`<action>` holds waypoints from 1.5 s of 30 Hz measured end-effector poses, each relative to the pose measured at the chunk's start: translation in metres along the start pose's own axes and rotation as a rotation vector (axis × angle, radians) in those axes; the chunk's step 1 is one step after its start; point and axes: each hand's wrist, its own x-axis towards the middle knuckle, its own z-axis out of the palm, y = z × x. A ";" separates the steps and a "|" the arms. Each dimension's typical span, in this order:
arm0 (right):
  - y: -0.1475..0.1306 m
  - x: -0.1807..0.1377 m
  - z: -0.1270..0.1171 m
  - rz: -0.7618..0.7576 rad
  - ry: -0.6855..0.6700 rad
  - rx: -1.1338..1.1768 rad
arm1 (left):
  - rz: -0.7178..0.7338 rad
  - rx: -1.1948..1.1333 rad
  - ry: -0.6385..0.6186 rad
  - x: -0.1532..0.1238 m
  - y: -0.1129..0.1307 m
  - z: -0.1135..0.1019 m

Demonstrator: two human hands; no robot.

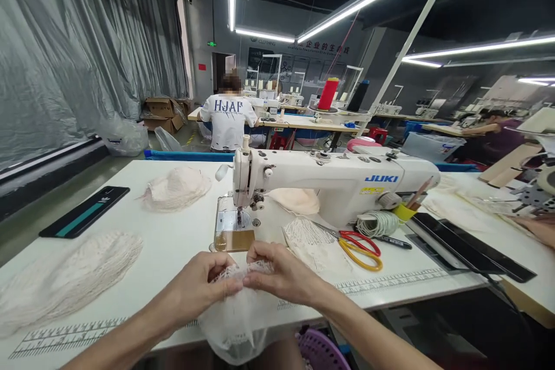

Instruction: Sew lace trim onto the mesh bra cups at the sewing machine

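Both hands pinch the upper edge of a sheer white piece of lace fabric (236,324), which hangs over the front edge of the table. My left hand (208,280) grips it on one side, thumb on top. Close beside it, my right hand (277,274) holds the same edge, fingers curled. Just beyond them stands a white sewing machine (329,185), its needle and presser foot over a metal plate (228,221). A patterned lace piece (312,243) lies right of my hands, touching scissors with red and yellow handles (359,248).
Stacked pale lace pieces (78,277) lie at left, near a dark flat case (87,211) and another pile (177,188). A cord coil (377,224) and marker (396,241) sit at right. A printed ruler (390,281) runs along the front edge. A person (228,115) sits ahead.
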 end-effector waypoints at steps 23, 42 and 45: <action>-0.032 -0.053 0.009 -0.020 0.000 -0.037 | -0.014 0.078 0.037 -0.054 0.011 0.021; 0.067 0.033 0.018 -0.317 0.253 -0.701 | -0.033 0.502 0.080 0.104 -0.049 -0.024; 0.075 0.033 0.021 -0.347 0.223 -0.775 | -0.034 0.544 0.059 0.107 -0.048 -0.028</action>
